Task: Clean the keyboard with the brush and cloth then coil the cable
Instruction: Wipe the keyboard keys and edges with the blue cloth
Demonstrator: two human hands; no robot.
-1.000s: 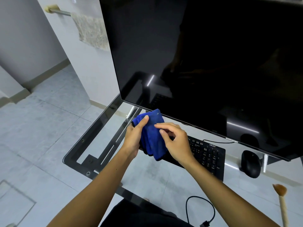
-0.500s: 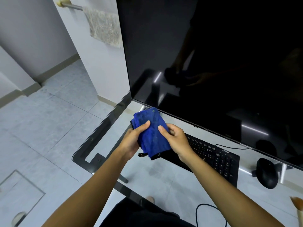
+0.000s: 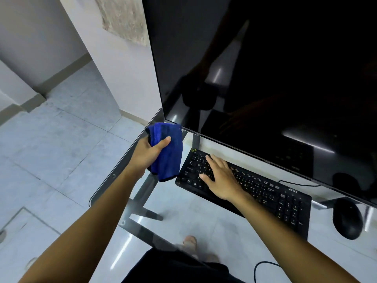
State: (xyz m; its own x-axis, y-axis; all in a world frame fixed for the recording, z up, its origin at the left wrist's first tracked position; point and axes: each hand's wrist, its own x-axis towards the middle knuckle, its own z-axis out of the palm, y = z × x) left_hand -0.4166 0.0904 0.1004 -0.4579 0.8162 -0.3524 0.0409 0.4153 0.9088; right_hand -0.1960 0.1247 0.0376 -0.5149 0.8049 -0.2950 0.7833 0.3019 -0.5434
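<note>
A black keyboard [image 3: 265, 190] lies on the glass desk below the monitor. My right hand [image 3: 220, 176] rests flat on its left half, fingers spread over the keys. Just left of the keyboard, my left hand [image 3: 146, 154] grips a folded blue cloth [image 3: 169, 154] and holds it above the desk's left edge. The keyboard's black cable [image 3: 297, 183] runs off behind its far right corner, and a loop of black cable [image 3: 263, 266] shows at the bottom. No brush is in view.
A large dark monitor [image 3: 275, 78] fills the upper right, its lower edge close above the keyboard. A black mouse [image 3: 347, 219] sits right of the keyboard. The glass desk [image 3: 183, 217] ends at the left, with tiled floor beyond.
My right hand let go of the cloth and moved right onto the keyboard's left keys. The left hand now holds the cloth alone. The camera view shifted right and closer.
</note>
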